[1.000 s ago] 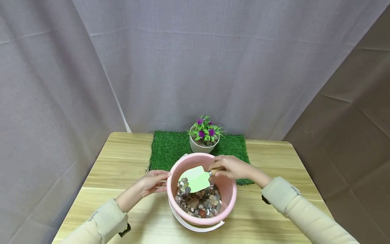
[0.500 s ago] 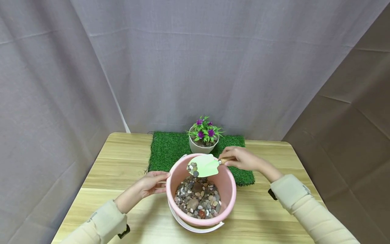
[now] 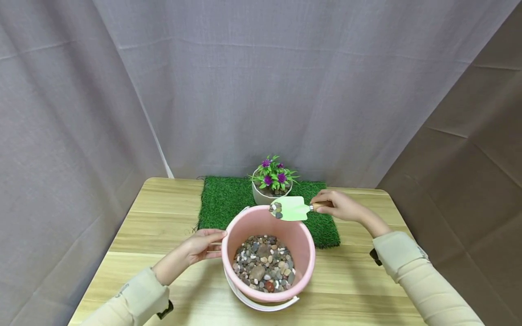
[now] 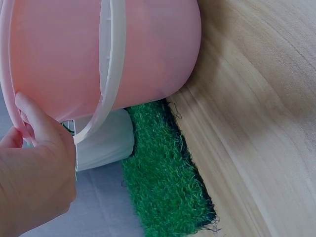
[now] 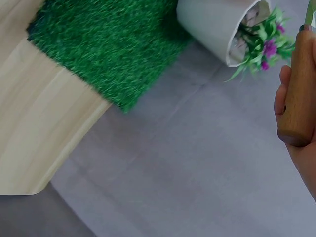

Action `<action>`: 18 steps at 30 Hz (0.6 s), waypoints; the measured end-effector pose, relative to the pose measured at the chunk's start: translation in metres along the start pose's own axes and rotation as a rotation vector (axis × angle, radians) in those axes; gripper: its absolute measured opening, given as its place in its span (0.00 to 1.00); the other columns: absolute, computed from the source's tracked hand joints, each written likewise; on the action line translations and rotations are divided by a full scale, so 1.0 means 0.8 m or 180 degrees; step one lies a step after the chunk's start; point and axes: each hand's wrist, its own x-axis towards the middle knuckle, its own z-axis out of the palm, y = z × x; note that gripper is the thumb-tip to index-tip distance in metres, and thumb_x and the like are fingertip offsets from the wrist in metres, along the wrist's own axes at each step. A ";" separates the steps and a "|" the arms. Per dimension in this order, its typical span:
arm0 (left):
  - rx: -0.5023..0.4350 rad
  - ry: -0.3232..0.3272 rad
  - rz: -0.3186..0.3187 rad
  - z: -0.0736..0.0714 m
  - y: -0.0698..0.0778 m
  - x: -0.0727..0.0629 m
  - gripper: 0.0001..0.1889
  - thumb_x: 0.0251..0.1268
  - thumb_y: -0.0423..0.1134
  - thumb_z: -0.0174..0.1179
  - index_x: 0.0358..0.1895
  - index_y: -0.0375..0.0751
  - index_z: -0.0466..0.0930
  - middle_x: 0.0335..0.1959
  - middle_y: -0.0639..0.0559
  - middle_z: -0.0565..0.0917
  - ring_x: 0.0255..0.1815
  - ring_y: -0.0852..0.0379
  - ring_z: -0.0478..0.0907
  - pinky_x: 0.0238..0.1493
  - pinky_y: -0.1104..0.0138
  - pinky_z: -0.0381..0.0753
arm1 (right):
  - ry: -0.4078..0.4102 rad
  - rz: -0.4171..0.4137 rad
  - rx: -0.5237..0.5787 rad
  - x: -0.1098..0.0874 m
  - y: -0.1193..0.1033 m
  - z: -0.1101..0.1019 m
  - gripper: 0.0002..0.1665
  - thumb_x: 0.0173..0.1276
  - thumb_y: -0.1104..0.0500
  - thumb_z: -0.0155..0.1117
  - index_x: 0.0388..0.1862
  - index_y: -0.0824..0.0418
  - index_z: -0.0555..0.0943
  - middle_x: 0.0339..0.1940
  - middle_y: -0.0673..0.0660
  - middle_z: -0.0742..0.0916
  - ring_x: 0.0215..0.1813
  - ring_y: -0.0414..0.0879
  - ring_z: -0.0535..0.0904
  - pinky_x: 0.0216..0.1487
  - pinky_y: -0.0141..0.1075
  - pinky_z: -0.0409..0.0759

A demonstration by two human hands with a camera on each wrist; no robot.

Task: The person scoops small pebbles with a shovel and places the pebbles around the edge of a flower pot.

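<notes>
My right hand grips the wooden handle of a light green garden trowel. Several pebbles lie at the tip of its blade, which overlaps the far rim of the pink bucket in the head view. My left hand pinches the bucket's left rim between thumb and fingers, as the left wrist view also shows. Inside the bucket lies a bed of mixed pebbles, with a few larger stones among them. Behind it stands a white flowerpot with purple flowers.
The pot stands on a green artificial grass mat, laid at the back of the wooden table. A white bucket handle hangs down at the bucket's near side. Grey curtains enclose the table behind and at the sides.
My right hand has lifted the trowel with its pebbles up out of the bucket, toward the back and right. My left hand stays at the rim.
</notes>
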 end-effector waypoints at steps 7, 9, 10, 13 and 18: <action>0.0031 0.0002 -0.0004 0.000 -0.001 0.001 0.11 0.66 0.37 0.56 0.47 0.35 0.78 0.30 0.54 0.82 0.29 0.64 0.82 0.41 0.70 0.89 | 0.0027 0.0239 0.0261 -0.011 0.021 -0.001 0.12 0.64 0.68 0.61 0.45 0.73 0.81 0.33 0.59 0.84 0.26 0.31 0.68 0.23 0.25 0.74; 0.0038 0.0002 -0.0009 0.000 -0.001 0.001 0.10 0.66 0.37 0.57 0.46 0.36 0.78 0.30 0.54 0.83 0.29 0.64 0.82 0.41 0.70 0.89 | 0.0051 0.0307 0.0306 -0.014 0.026 -0.002 0.12 0.64 0.68 0.61 0.45 0.74 0.80 0.33 0.60 0.84 0.24 0.31 0.67 0.22 0.25 0.73; 0.0042 0.0001 -0.0013 0.000 -0.001 0.001 0.10 0.66 0.37 0.57 0.46 0.36 0.79 0.30 0.55 0.83 0.29 0.64 0.82 0.41 0.70 0.89 | 0.0066 0.0331 0.0301 -0.015 0.028 -0.003 0.12 0.64 0.68 0.61 0.45 0.74 0.80 0.34 0.61 0.84 0.24 0.31 0.67 0.21 0.25 0.73; 0.0039 0.0028 -0.0027 0.000 -0.001 0.000 0.09 0.65 0.38 0.58 0.44 0.37 0.79 0.29 0.55 0.83 0.29 0.63 0.82 0.41 0.70 0.89 | 0.0122 0.0424 0.0216 -0.017 0.036 -0.005 0.12 0.64 0.68 0.61 0.44 0.73 0.81 0.35 0.62 0.84 0.24 0.33 0.66 0.20 0.25 0.71; 0.0060 0.0025 -0.0023 -0.001 -0.001 0.001 0.12 0.65 0.38 0.58 0.47 0.35 0.78 0.30 0.55 0.83 0.29 0.63 0.82 0.42 0.70 0.89 | 0.0205 0.0552 0.0008 -0.019 0.049 -0.004 0.12 0.63 0.66 0.62 0.44 0.72 0.82 0.35 0.61 0.85 0.24 0.34 0.65 0.21 0.25 0.68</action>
